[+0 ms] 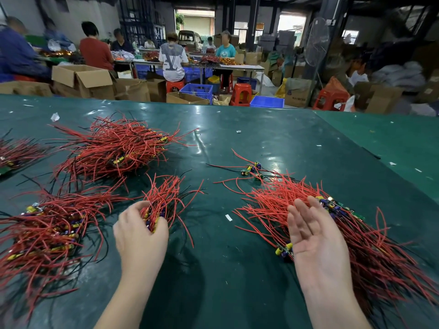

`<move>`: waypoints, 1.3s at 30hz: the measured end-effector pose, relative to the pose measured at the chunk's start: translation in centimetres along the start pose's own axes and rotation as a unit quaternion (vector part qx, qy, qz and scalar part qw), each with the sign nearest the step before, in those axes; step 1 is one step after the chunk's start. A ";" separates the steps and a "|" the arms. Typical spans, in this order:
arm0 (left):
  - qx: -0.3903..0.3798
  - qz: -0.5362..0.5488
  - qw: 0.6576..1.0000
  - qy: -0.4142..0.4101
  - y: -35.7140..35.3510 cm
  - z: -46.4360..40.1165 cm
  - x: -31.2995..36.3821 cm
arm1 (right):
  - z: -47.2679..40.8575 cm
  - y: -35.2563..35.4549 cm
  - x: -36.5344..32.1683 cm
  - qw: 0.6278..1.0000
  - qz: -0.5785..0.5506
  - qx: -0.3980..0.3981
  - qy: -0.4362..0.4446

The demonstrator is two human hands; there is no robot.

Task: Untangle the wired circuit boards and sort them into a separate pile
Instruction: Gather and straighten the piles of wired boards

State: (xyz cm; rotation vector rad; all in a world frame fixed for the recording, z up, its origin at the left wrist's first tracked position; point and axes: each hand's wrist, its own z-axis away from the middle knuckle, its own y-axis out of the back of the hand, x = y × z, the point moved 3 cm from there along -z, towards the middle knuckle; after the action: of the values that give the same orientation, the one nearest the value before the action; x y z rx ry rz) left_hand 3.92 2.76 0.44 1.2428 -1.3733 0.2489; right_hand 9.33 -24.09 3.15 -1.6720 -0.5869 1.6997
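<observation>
Operator: Right hand [313, 236] hovers palm up, fingers straight and apart, holding nothing, over the tangled pile [337, 233]. Bundle status?

Technician: Left hand [140, 231], left of that pile, clamps a small bundle of wired boards [164, 203]. Hazard: loose red leads may snag neighbouring heaps and drag boards back into a tangle.

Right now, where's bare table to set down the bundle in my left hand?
Free: the green table between your left hand and right hand, and the far stretch beyond the right wire pile. Crowded: the left side, with its two piles.
</observation>
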 end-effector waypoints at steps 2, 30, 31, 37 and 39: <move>-0.040 -0.076 0.996 0.019 -0.3 -0.4 -0.3 | 0.2 -0.5 0.3 0.999 0.027 -0.002 -0.017; -0.080 0.427 0.877 0.205 -0.9 -1.0 -1.0 | 1.9 -1.9 4.6 0.906 0.344 -0.172 -0.179; -0.092 0.463 0.852 0.226 -1.0 -0.8 -0.7 | 1.9 -1.8 4.8 0.897 0.358 -0.177 -0.186; -0.196 0.562 0.746 0.299 -2.1 0.8 1.0 | 2.6 -1.9 5.9 0.876 0.344 -0.199 -0.275; -0.229 0.587 0.714 0.305 -2.4 1.4 1.5 | 2.7 -2.0 5.8 0.873 0.329 -0.200 -0.300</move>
State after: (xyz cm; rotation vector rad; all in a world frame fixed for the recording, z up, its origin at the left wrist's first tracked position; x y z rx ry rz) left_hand 5.35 -0.04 0.03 -0.3025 -1.3094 1.0224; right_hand 7.25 -18.14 0.78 -1.7171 -0.7362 2.8108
